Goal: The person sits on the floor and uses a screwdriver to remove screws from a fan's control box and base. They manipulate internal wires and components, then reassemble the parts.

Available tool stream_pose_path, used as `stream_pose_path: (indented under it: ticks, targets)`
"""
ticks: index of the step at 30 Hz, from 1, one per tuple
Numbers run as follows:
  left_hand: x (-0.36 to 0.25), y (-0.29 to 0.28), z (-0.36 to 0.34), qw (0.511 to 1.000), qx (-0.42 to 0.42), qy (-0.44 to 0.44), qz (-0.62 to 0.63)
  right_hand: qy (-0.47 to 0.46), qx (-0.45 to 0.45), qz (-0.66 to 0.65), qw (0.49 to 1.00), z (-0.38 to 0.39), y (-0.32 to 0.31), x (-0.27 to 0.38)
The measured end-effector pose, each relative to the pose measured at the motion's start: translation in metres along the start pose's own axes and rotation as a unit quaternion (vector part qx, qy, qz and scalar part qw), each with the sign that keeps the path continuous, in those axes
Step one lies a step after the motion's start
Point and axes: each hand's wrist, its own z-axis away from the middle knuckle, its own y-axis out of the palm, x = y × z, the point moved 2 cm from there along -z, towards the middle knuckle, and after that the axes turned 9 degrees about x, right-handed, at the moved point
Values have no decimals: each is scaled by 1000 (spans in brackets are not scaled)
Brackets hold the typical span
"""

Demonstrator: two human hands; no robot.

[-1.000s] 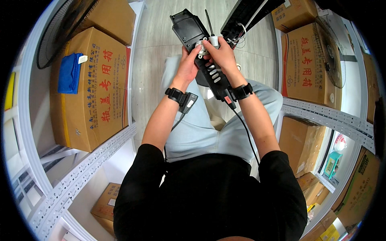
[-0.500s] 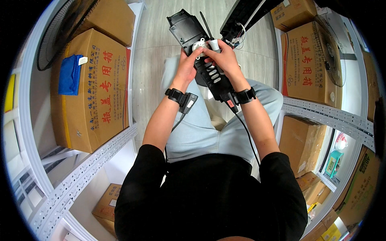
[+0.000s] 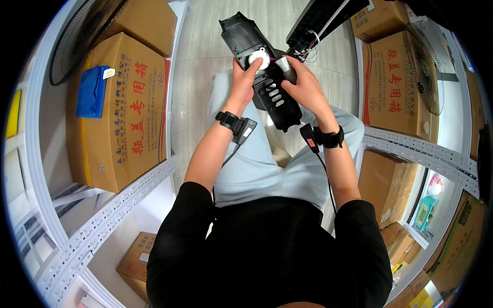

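Note:
My left hand (image 3: 243,84) grips the left edge of a long black plastic housing (image 3: 280,105), which slants over my knees. The thumb presses on a white round motor-like part (image 3: 260,58) set in the housing, with a thin red wire beside it. Several oval slots run down the housing's lower half. At its right side my right hand (image 3: 307,87) is closed around a grey tool with a white cone-shaped end (image 3: 283,63), which looks like a screwdriver. Its shaft does not show now, and some fingers are hidden beneath.
Beyond the housing stands a black frame (image 3: 308,33) with loose wires. Shelves with cardboard boxes (image 3: 120,113) rise on both sides, and round fan grilles (image 3: 423,72) lean there. A blue cloth (image 3: 91,92) hangs on the left box. Cables trail from both wristbands.
My right hand has drawn back to the right, away from the white part, taking the tool along. The tool's thin black shaft has gone from sight. My left thumb stays on the part.

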Motion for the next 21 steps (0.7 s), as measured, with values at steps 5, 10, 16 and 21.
stream_pose_path:
  ticks: [5,10,16,21]
  targets:
    - [-2,1,3,998,-4,25,-53,27,65,32,997,6,-25,32]
    - [0,-1,2,998,2,19,-67,-1,49,74,996,3,-30,50]
    - [2,-2,3,997,-6,13,-69,-4,46,76,996,1,-25,57]
    - [2,0,3,997,-12,3,-72,12,18,75,997,1,-20,52]
